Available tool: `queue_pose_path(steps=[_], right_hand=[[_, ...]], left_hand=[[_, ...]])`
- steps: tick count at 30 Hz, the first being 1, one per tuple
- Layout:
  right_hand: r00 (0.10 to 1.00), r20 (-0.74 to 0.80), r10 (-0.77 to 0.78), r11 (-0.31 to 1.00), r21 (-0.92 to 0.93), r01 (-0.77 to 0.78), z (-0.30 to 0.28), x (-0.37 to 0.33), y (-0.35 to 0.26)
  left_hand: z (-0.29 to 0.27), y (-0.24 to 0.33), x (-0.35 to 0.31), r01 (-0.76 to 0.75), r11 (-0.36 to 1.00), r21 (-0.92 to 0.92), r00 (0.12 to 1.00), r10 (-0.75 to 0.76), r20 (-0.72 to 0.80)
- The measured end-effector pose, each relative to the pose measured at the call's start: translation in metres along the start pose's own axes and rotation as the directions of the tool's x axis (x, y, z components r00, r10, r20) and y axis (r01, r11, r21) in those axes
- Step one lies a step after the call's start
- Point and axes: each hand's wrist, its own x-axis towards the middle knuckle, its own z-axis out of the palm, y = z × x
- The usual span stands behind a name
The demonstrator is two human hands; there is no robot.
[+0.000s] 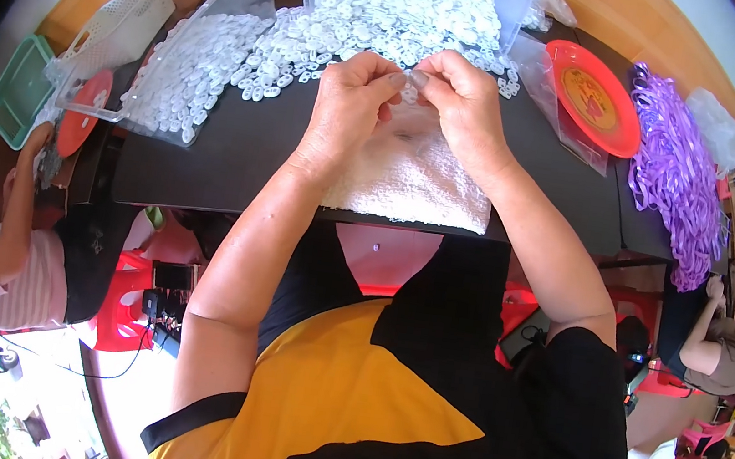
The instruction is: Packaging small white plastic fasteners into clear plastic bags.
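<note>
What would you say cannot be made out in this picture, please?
All in the head view:
Small white plastic piece between the bare left hand and bare right hand: largely covered by fingers, details too small.
Black tabletop: part hidden under the white fluffy cloth.
Clear plastic bin of white oval pieces: far end cut by upper edge.
Shiny purple ribbons: inner strands behind outer ones.
</note>
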Motion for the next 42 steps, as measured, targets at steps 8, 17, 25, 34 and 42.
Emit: queue_pose_path(steps=[8,17,25,34,42], right_hand=[[0.996,0.027,0.082,0.996,0.027,-0.082,0.007,-0.003,-0.009],[0.994,-0.048,0.098,0.987,0.129,-0.091,-0.001,0.001,-0.012],[0.993,-0.015,0.12,0.981,0.155,-0.117,-0.001,0.001,-0.008],[0.979,0.019,0.202,0.955,0.218,-0.201,0.005,-0.004,-0.013],[0.997,-0.026,0.067,0.996,0.061,-0.065,0.003,0.003,-0.005]], left_hand=[[0.002,-0.005,-0.002,-0.126,0.992,-0.008,0.991,0.125,-0.038],[0.0,0.008,-0.005,0.002,0.988,-0.157,1.0,0.0,0.013],[-0.003,0.005,-0.003,0.019,0.991,-0.13,1.0,-0.017,0.014],[0.004,0.002,-0.006,-0.055,0.97,-0.235,0.997,0.066,0.038],[-0.002,0.003,-0.004,0.023,0.986,-0.167,0.999,-0.016,0.042]])
